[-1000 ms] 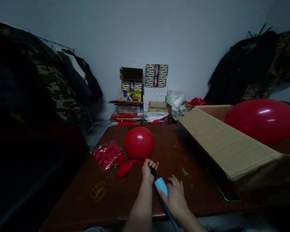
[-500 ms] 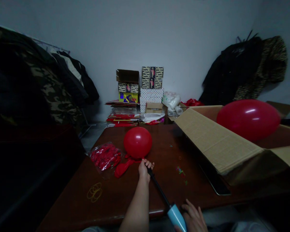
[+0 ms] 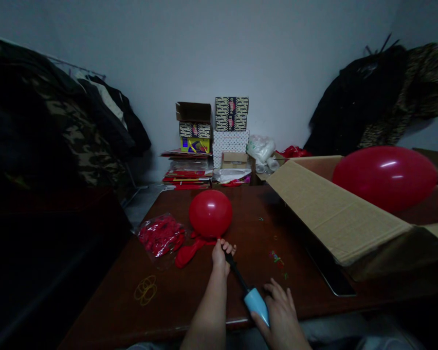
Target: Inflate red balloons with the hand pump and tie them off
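Observation:
A partly filled red balloon (image 3: pixel 210 214) stands over the table, its neck at the front end of a hand-held balloon pump (image 3: pixel 256 305). My left hand (image 3: pixel 222 253) is closed around the balloon's neck and the pump's black nozzle end. The pump has a light blue body with a black shaft running toward the balloon. My right hand (image 3: pixel 279 311) is at the blue body, thumb against its rear end and fingers stretched along its right side. Left of the balloon lie a limp red balloon (image 3: pixel 186 253) and a clear bag of red balloons (image 3: pixel 161 235).
Yellow rubber bands (image 3: pixel 145 290) lie at the table's left front; small coloured bands (image 3: pixel 276 258) lie right of the pump. An open cardboard box (image 3: pixel 336 209) with a large red balloon (image 3: pixel 385 178) stands right, beside a dark phone (image 3: pixel 330 272). Stacked boxes (image 3: pixel 230 141) stand at the back.
My right hand and the blue pump body have slid forward toward the balloon, so less black shaft shows. My left hand keeps its hold, and the view has shifted slightly.

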### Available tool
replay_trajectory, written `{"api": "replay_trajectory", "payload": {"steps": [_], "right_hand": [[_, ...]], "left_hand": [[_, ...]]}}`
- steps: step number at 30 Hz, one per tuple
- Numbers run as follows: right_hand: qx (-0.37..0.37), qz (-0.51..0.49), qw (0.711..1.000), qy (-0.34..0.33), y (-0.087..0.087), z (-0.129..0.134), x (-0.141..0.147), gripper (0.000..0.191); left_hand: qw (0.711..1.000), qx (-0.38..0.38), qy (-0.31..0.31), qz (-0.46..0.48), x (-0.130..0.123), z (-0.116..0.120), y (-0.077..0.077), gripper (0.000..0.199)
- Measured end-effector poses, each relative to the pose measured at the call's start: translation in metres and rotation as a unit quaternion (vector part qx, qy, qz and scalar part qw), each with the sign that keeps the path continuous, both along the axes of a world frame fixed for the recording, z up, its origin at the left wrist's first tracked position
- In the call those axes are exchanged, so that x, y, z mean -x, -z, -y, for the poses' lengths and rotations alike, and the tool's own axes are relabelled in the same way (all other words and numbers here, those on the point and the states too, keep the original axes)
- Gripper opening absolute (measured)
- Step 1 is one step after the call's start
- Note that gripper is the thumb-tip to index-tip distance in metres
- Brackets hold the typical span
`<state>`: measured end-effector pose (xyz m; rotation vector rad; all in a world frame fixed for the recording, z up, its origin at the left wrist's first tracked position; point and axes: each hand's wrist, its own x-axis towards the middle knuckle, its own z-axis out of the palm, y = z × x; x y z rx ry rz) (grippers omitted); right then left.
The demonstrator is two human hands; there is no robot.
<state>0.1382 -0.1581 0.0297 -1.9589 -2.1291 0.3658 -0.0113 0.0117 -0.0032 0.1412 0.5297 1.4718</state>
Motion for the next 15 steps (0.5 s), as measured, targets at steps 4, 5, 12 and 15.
{"api": "replay_trajectory", "payload": {"steps": [4,5,12,15], "right_hand": [[-0.012,-0.01,1.0,0.013,-0.01,-0.036,0.029,0.045],[-0.019,-0.013,1.0,0.013,-0.012,-0.044,0.035,0.045],[-0.028,-0.013,0.999,0.017,-0.012,-0.053,0.045,0.045],[-0.029,-0.005,0.999,0.015,-0.013,-0.045,0.043,0.044]], "left_hand": [[1.0,0.003,0.006,-0.008,0.0,0.0,-0.001,0.025],[1.0,0.004,0.006,-0.009,0.001,0.0,-0.001,0.025],[1.0,0.003,-0.003,-0.015,0.0,-0.001,-0.002,0.027],[1.0,-0.005,-0.011,-0.015,-0.001,0.0,0.0,0.028]]}}
